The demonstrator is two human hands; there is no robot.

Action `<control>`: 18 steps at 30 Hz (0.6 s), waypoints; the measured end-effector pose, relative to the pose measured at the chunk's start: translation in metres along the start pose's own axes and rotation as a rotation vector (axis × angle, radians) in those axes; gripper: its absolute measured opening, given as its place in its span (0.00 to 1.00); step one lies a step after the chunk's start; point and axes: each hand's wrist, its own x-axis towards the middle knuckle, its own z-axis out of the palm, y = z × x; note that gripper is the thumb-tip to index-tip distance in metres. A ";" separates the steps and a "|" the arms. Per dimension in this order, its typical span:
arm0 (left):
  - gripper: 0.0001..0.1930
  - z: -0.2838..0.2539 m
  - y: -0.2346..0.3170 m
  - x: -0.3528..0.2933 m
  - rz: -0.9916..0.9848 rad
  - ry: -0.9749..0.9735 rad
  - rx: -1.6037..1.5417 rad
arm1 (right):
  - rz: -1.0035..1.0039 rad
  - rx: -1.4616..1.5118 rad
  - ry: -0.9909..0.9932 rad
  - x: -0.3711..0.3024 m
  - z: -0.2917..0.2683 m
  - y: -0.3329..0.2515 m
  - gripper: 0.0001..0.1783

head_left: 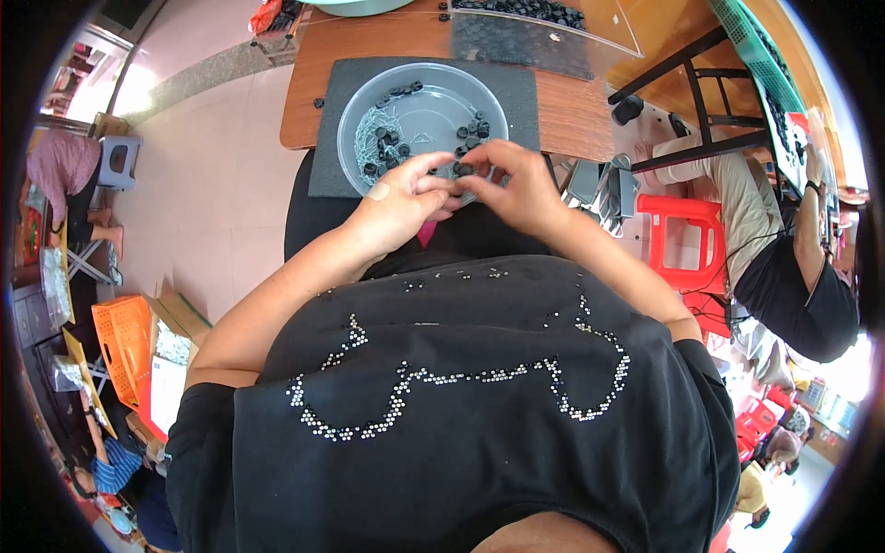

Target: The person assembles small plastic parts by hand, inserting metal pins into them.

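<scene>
In front of me is a clear round plastic basin [348, 115], its near rim just beyond my hands. Inside it lie a pile of thin pale green pins [373, 127] and several small round black plastic parts [477, 127]. My right hand [521, 189] pinches a small round black part [464, 170] between thumb and fingertips over the basin's near edge. My left hand [396, 205], a plaster on its back, meets it from the left with fingers curled; what they hold, if anything, is too small to make out.
Under the basin lies a dark grey mat [518, 101] on a brown wooden table [576, 124]. A clear tray of black parts [525, 41] stands at the far right. A red plastic stool [680, 241] and a seated person [793, 286] are to my right; an orange crate [123, 346] is at left.
</scene>
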 end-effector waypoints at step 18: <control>0.12 -0.079 -0.013 0.000 0.118 0.444 -0.099 | -0.011 -0.244 -0.231 0.065 0.044 0.023 0.07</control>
